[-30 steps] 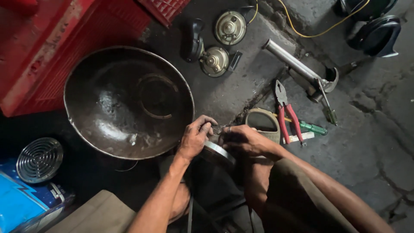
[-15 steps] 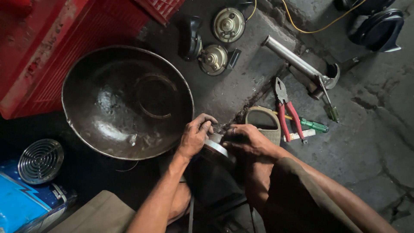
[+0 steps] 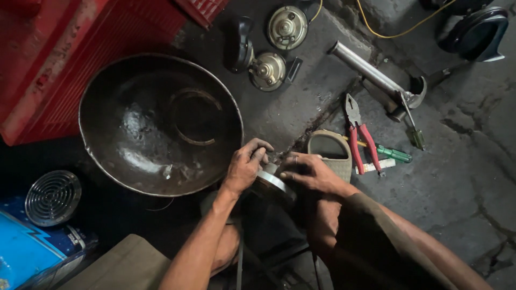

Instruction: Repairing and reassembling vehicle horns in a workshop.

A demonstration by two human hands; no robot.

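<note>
Both my hands grip a small round metal part with a silver rim (image 3: 271, 181), held low over my lap. My left hand (image 3: 244, 166) wraps its left side, fingers curled over the top. My right hand (image 3: 312, 174) covers its right side, thumb and fingers pressed on it. Most of the part is hidden under my fingers. A large dark greasy metal bowl (image 3: 156, 123) lies on the floor just left of my left hand.
Red-handled pliers (image 3: 361, 134) and a green-handled screwdriver (image 3: 395, 154) lie right of my hands, beside a small open tin (image 3: 330, 147). Two round horn units (image 3: 269, 70) and a metal tube (image 3: 365, 67) lie beyond. Red crate (image 3: 64, 59) far left; round grille (image 3: 52, 197) near left.
My hands have stayed on the round part with only slight finger shifts. The view has drifted a little.
</note>
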